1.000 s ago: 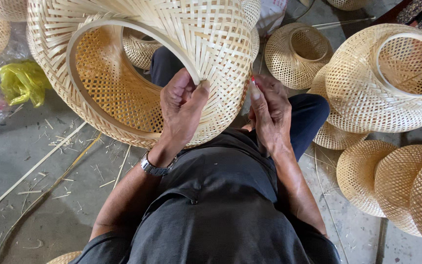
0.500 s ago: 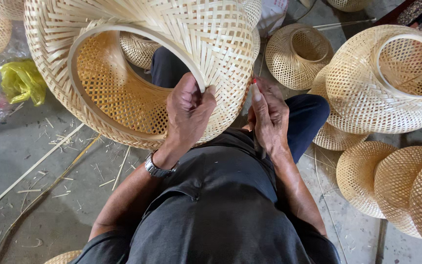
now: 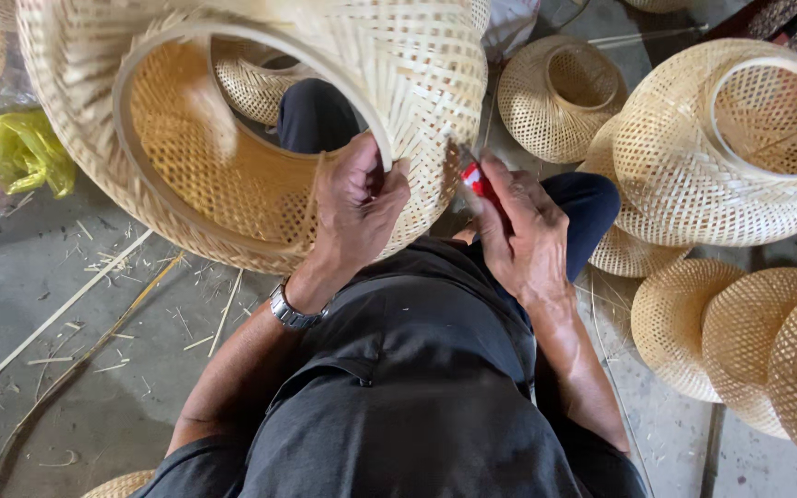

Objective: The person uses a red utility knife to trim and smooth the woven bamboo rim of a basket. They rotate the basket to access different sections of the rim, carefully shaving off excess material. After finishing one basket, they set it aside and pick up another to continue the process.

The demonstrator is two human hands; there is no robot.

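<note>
Already the big woven basket (image 3: 260,111) looks close to finished: its wall is fully woven and a round hoop rims its opening. It rests tipped on the person's lap, opening turned toward the camera. The left hand (image 3: 354,205) clamps the rim, thumb inside and fingers wrapped over the hoop edge. The right hand (image 3: 520,231) is closed around a small red-handled tool (image 3: 475,177), whose tip meets the outer weave just beside the rim. What seems left is trimming or tucking along that edge; I cannot tell how much of the rim is done. Several finished baskets (image 3: 721,148) lie on the floor (image 3: 94,387) to the right, loose bamboo strips (image 3: 57,318) to the left, near a yellow bag (image 3: 28,152).
</note>
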